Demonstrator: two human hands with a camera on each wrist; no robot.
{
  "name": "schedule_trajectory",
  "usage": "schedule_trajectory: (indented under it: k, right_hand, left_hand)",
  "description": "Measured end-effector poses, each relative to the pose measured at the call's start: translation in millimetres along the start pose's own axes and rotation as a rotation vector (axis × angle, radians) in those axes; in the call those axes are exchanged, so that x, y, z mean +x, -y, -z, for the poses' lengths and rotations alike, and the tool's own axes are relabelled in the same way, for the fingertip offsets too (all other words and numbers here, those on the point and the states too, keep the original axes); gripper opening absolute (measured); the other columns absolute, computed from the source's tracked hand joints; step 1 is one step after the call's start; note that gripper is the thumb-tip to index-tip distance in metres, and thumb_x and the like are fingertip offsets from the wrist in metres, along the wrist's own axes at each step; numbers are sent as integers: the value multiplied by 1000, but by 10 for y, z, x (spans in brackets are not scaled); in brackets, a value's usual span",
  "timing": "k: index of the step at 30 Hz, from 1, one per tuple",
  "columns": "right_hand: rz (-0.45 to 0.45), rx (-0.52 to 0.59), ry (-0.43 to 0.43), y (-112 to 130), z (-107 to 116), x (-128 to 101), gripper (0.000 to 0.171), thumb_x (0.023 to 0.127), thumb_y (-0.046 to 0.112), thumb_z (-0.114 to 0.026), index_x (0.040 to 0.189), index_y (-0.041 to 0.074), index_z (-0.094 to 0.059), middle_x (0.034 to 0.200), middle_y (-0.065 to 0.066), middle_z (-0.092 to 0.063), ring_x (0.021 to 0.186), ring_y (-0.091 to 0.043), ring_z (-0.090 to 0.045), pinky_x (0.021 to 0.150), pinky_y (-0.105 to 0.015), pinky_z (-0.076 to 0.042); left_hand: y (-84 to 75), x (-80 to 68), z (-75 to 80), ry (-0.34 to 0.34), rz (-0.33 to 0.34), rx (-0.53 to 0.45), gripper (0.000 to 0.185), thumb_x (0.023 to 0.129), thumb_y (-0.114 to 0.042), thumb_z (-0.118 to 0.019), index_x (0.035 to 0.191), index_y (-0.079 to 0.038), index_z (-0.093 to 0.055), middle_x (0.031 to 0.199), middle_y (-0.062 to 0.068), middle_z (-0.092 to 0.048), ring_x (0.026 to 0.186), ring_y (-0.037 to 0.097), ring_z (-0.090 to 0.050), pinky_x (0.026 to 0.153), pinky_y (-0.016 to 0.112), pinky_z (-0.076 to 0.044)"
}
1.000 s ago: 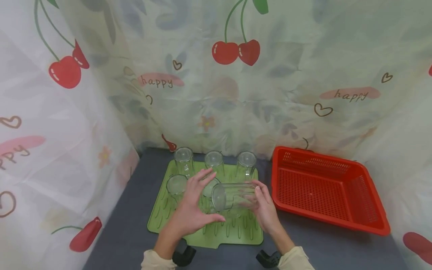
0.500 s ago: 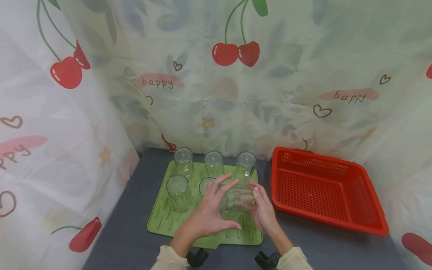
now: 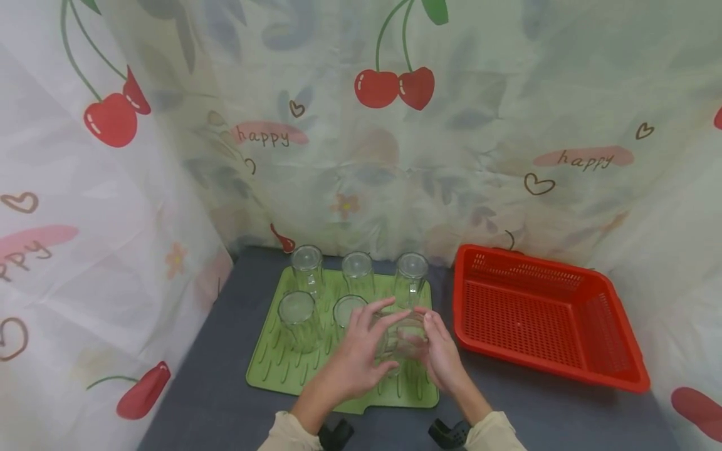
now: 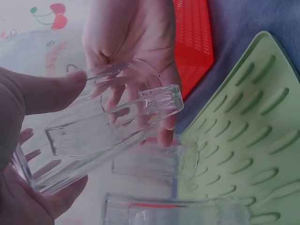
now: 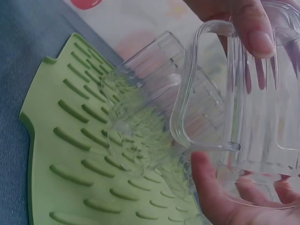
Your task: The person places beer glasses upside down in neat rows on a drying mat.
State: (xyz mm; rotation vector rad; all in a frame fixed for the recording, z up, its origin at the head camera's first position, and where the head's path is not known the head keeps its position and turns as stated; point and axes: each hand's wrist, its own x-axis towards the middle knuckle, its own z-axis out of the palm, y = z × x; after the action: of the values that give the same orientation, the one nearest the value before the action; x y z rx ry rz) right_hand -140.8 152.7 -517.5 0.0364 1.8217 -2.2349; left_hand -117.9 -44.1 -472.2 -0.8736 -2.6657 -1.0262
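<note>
A clear glass mug [image 3: 398, 343] lies sideways in the air between both hands, over the green drying mat [image 3: 276, 369]. My left hand [image 3: 358, 357] wraps around its base end, thumb on the near side and fingers over the far side. At the other end, my right hand [image 3: 442, 351] holds the mug near its mouth. The left wrist view shows the mug's handle [image 4: 159, 101] pointing toward the mat, with fingers visible through the glass. Several more clear mugs stand upside down on the mat, among them a front-left mug [image 3: 299, 319] and a back-right mug [image 3: 412, 269].
To the right of the mat sits a red perforated plastic basket [image 3: 617, 313]. Both rest on a dark grey tabletop [image 3: 203, 376]. Printed curtains [image 3: 474, 207] close off the back and the sides.
My left hand has moved right, from open beside the mug's base to closed around it. The right hand keeps its hold with the mug nearly in place.
</note>
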Motion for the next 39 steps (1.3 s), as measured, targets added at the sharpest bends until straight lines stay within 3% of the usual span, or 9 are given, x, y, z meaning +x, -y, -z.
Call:
schedule_trajectory:
  k: [4,7,14,19,22,28,35,37,39]
  right_hand:
    - [0,-91,-14,-22,29,5,59,112,49,-24,151,6,-32,150,-19,-43,118,-28,-64,89,-44,-60]
    - [1,-152,-22,-33,43,16,59,111,50,-24,150,7,-37,148,-24,-48,116,-31,-65,88,-43,-61]
    - [12,-348,-70,-29,63,22,60,111,52,-26,150,11,-46,143,-21,-58,115,-31,-67,87,-42,-61]
    - [60,-492,-104,-20,93,7,57,111,48,-32,147,9,-52,138,-21,-63,114,-33,-68,87,-42,-62]
    - [111,-553,-100,11,135,-5,53,112,45,-34,146,9,-54,137,-20,-64,118,-36,-66,90,-43,-61]
    - [210,-729,-126,131,230,-36,44,110,43,-40,140,16,-60,138,-8,-64,119,-28,-64,95,-44,-55]
    - [329,-771,-181,225,269,-63,39,110,38,-44,138,16,-62,141,-6,-63,127,-26,-62,101,-48,-53]
    - [366,-789,-220,247,283,-72,37,110,35,-45,135,15,-64,140,-5,-64,130,-26,-61,103,-44,-53]
    - [396,-790,-261,272,297,-81,34,110,33,-47,132,15,-66,138,-4,-67,131,-25,-61,102,-31,-53]
  left_hand:
    - [-13,8,-42,-69,-34,-19,96,80,-18,-88,158,-35,-35,165,-4,-26,140,23,-37,104,47,-52]
    - [-11,18,-61,-112,-57,-34,92,82,-20,-87,158,-29,-36,163,-3,-30,140,21,-38,105,46,-51]
    - [18,67,-89,-197,-157,-13,85,81,-21,-87,154,-18,-42,158,6,-38,138,25,-42,103,46,-50]
    - [23,135,-101,-226,-198,24,84,81,-23,-87,153,-20,-45,158,5,-41,138,24,-45,106,45,-50]
    - [12,169,-98,-229,-198,39,81,81,-23,-87,152,-19,-47,157,5,-42,138,24,-45,107,44,-49]
    - [-6,251,-108,-231,-187,53,80,82,-25,-86,151,-21,-47,157,4,-42,139,24,-45,107,43,-50]
    - [-24,390,-210,-264,-153,75,81,79,-25,-90,150,-24,-51,156,2,-46,135,24,-49,104,41,-53]
    - [-26,418,-244,-263,-135,87,81,78,-25,-90,150,-25,-51,155,1,-47,134,23,-50,104,42,-53]
    - [-22,432,-272,-260,-110,97,82,78,-24,-91,150,-26,-51,155,0,-47,135,23,-50,104,42,-53]
